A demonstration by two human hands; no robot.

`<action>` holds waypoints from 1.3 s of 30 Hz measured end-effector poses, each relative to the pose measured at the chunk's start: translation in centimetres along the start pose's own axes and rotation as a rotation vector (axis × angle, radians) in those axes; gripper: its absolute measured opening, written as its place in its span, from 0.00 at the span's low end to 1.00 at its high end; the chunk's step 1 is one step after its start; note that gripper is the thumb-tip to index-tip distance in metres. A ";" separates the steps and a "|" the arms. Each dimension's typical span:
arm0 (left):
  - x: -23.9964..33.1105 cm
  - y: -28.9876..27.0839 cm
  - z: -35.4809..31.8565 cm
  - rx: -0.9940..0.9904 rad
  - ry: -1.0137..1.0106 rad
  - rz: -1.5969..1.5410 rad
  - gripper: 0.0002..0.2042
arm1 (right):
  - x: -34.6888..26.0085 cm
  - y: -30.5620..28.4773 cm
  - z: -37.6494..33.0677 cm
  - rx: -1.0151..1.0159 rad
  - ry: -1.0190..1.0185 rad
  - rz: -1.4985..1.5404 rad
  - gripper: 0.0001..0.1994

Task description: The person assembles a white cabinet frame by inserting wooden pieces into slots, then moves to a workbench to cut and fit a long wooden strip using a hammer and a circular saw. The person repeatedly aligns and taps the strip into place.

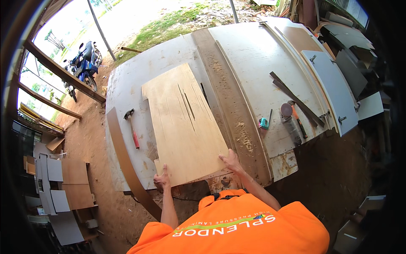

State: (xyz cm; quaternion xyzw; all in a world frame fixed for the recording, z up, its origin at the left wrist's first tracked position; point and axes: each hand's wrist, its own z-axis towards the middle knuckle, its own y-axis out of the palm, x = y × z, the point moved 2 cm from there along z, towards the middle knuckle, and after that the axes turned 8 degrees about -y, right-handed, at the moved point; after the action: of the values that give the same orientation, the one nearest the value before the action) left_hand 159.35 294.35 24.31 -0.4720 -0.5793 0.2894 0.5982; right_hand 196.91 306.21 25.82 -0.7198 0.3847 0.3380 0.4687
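Note:
A pale plywood sheet (182, 131) lies on the worktable, with long dark splits in its face and a notch at its left edge. Fingers of my left hand (162, 178) are closed on the near left corner. At the near right corner, my right hand (230, 161) grips the same sheet, thumb on top. The undersides of both hands are hidden. Left of the sheet rests a claw hammer (134, 136) with a red handle. A long brown strip (119, 146) runs past the table's left edge, close to my left forearm.
A teal tape measure (264, 123), a clear jar (290, 127) with a brown lid, an orange-and-black-handled tool (299, 121) and dark strips (296, 97) lie right. A worn board (230, 89) crosses the table. White hinged panels (332, 91) sit far right; a blue motorcycle (84, 63) stands outside.

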 end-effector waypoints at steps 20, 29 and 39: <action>4.3 3.9 5.5 -0.109 0.059 0.059 0.48 | 3.1 3.4 3.7 0.233 -0.078 0.068 0.21; 7.0 4.0 8.0 -0.163 0.139 -0.053 0.48 | 1.9 4.9 7.3 0.336 -0.093 0.168 0.18; 10.6 4.3 11.2 -0.284 0.212 -0.090 0.48 | 2.9 7.8 11.9 0.275 -0.016 0.212 0.23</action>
State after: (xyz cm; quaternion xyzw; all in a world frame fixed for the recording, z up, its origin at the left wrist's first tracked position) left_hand 151.08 308.09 23.56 -0.5531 -0.5685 0.1262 0.5957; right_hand 189.98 314.55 16.17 -0.6017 0.4970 0.3356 0.5276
